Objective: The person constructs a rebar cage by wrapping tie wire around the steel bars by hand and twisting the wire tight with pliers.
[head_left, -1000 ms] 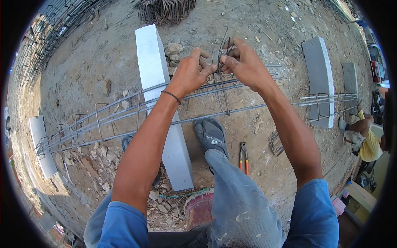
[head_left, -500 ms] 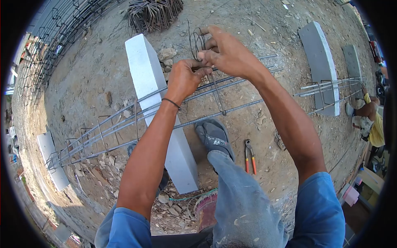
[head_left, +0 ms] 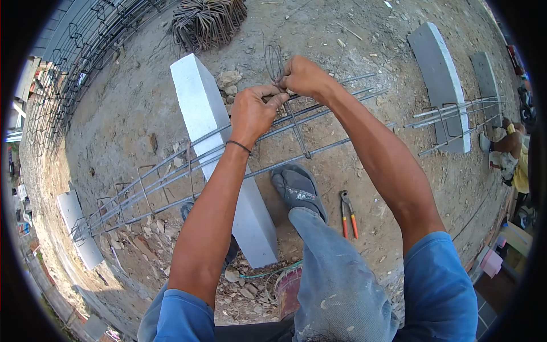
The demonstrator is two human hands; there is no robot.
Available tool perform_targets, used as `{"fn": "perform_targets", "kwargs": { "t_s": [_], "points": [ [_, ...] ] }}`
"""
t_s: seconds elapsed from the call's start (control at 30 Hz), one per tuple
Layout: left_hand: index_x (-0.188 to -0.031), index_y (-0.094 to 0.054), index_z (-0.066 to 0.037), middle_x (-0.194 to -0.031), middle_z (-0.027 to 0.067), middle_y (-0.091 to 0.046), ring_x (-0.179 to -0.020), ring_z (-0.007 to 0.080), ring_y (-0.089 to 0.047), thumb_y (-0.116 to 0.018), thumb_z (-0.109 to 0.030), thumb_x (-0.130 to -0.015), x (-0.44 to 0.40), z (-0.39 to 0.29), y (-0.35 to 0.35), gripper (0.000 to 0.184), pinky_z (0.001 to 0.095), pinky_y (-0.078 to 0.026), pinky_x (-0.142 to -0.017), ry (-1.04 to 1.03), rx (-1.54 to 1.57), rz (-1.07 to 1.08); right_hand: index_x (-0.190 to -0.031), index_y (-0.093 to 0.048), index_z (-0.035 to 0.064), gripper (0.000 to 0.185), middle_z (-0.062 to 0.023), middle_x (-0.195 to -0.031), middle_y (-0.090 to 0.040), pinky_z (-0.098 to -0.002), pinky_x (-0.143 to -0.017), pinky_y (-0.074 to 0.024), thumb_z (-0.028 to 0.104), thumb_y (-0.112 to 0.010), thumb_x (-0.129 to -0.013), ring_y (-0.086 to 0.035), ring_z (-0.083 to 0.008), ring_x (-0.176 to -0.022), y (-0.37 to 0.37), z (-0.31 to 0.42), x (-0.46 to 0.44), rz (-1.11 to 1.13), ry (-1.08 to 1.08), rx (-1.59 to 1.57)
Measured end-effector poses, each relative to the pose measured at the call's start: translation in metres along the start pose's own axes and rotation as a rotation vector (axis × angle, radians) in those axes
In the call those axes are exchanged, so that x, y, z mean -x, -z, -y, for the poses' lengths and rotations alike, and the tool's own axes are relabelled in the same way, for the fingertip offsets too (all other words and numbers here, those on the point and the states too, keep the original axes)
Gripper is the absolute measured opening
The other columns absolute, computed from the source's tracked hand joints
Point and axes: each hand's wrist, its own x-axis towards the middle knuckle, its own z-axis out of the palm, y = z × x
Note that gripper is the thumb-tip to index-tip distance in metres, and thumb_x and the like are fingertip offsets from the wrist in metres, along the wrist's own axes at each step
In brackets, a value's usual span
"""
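Long steel rebars (head_left: 336, 146) run across in front of me, joined by bent stirrups (head_left: 299, 134). My left hand (head_left: 253, 114) is closed in a pinch at the top corner of one stirrup, on thin tie wire against the far bar. Right beside it, my right hand (head_left: 305, 78) is closed on the same wire, its fingertips partly hidden. Loose loops of the tie wire (head_left: 273, 60) stand up just beyond both hands. Under the bars lies a white block (head_left: 196, 94), to the left of my hands.
Red-handled pincers (head_left: 348, 215) lie on the dirt by my sandalled foot (head_left: 299, 191). A bundle of bent rods (head_left: 208, 23) sits at the back. More blocks (head_left: 439, 85) stand to the right, near another person (head_left: 513, 154). Rebar cages (head_left: 74, 62) are stacked at left.
My right hand has come down and closed at the wire beside my left hand; its fingers were spread before. My left hand stays at the stirrup. The view has shifted slightly.
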Motion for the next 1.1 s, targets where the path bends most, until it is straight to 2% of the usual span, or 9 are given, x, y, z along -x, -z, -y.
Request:
{"fn": "perform_targets", "kwargs": {
  "t_s": [0.07,0.1,0.37,0.5,0.6,0.67,0.77,0.87,1.1],
  "points": [
    [-0.101,-0.081,-0.003,-0.085,0.0114,-0.079,-0.074,0.0126,-0.067,-0.083,-0.020,-0.088,0.000,0.000,0.001,0.021,0.0312,-0.052,-0.070,-0.011,-0.009,0.001,-0.083,-0.079,0.0006,0.019,-0.0270,-0.082,-0.071,-0.0468,-0.072,-0.0555,0.015,-0.076,-0.071,-0.072,-0.0402,-0.077,-0.006,-0.005,-0.008,0.028,-0.069,-0.194],
    [-0.101,-0.081,-0.003,-0.086,0.0111,-0.079,-0.074,0.0124,-0.067,-0.082,-0.020,-0.088,0.000,0.000,0.001,0.021,0.0312,-0.052,-0.071,-0.021,-0.013,0.006,-0.083,-0.079,0.0006,0.019,-0.0270,-0.082,-0.071,-0.0468,-0.072,-0.0555,0.015,-0.076,-0.071,-0.072,-0.0402,-0.077,-0.007,-0.006,-0.008,0.022,-0.070,-0.196],
    [-0.101,-0.080,-0.002,-0.087,0.0089,-0.078,-0.078,0.0133,-0.067,-0.081,-0.020,-0.089,-0.002,-0.008,0.004,0.022,0.0324,-0.053,-0.074,0.033,0.032,0.085,-0.081,-0.081,0.0060,0.015,-0.0210,-0.080,-0.075,-0.0447,-0.071,-0.0564,0.011,-0.073,-0.070,-0.074,-0.0352,-0.075,-0.009,-0.008,0.003,-0.147,-0.122,-0.194],
    [-0.099,-0.080,-0.002,-0.086,0.0094,-0.078,-0.077,0.0143,-0.066,-0.081,-0.021,-0.088,-0.004,-0.002,0.005,0.022,0.0332,-0.053,-0.073,-0.055,0.005,0.077,-0.081,-0.082,0.0066,0.015,-0.0203,-0.078,-0.074,-0.0425,-0.072,-0.0574,0.010,-0.073,-0.070,-0.074,-0.0335,-0.074,-0.009,-0.010,0.001,-0.152,-0.124,-0.176],
    [-0.097,-0.080,-0.002,-0.085,0.0086,-0.077,-0.076,0.0135,-0.065,-0.082,-0.020,-0.087,-0.003,-0.003,0.003,0.021,0.0328,-0.052,-0.071,-0.041,0.029,0.081,-0.079,-0.080,0.0013,0.011,-0.0201,-0.075,-0.074,-0.0415,-0.068,-0.0568,0.006,-0.072,-0.072,-0.074,-0.0303,-0.070,-0.010,-0.014,0.000,-0.125,-0.118,-0.303],
    [-0.096,-0.080,-0.002,-0.084,0.0075,-0.077,-0.075,0.0124,-0.064,-0.082,-0.019,-0.087,-0.003,-0.007,0.003,0.020,0.0322,-0.051,-0.070,-0.001,0.046,0.076,-0.075,-0.077,-0.0039,0.008,-0.0158,-0.069,-0.072,-0.0395,-0.059,-0.0524,0.002,-0.072,-0.075,-0.068,-0.0232,-0.062,-0.010,-0.017,0.000,-0.101,-0.075,-0.557],
    [-0.093,-0.080,-0.001,-0.079,0.0037,-0.074,-0.070,0.0092,-0.059,-0.083,-0.017,-0.086,-0.003,-0.006,0.001,0.017,0.0297,-0.048,-0.063,0.070,0.093,0.062,-0.073,-0.074,-0.0061,0.010,-0.0105,-0.065,-0.068,-0.0371,-0.054,-0.0471,0.003,-0.074,-0.078,-0.062,-0.0177,-0.058,0.002,-0.015,0.009,-0.096,-0.014,-0.507],
    [-0.088,-0.078,-0.001,-0.075,0.0005,-0.071,-0.065,0.0061,-0.055,-0.083,-0.016,-0.087,-0.005,-0.003,-0.001,0.016,0.0277,-0.043,-0.058,-0.026,0.112,0.021,-0.075,-0.075,-0.0056,0.012,-0.0071,-0.062,-0.064,-0.0353,-0.053,-0.0456,0.006,-0.078,-0.077,-0.059,-0.0159,-0.057,0.008,-0.013,0.020,-0.124,0.003,-0.463],
    [-0.090,-0.076,0.000,-0.076,0.0019,-0.070,-0.065,0.0058,-0.055,-0.083,-0.017,-0.088,-0.008,0.000,-0.001,0.019,0.0267,-0.043,-0.057,0.026,0.106,0.025,-0.082,-0.077,-0.0021,0.012,-0.0127,-0.070,-0.071,-0.0365,-0.061,-0.0505,0.009,-0.079,-0.078,-0.065,-0.0205,-0.062,0.022,-0.008,0.054,-0.160,0.118,-0.330]
  ]
}}
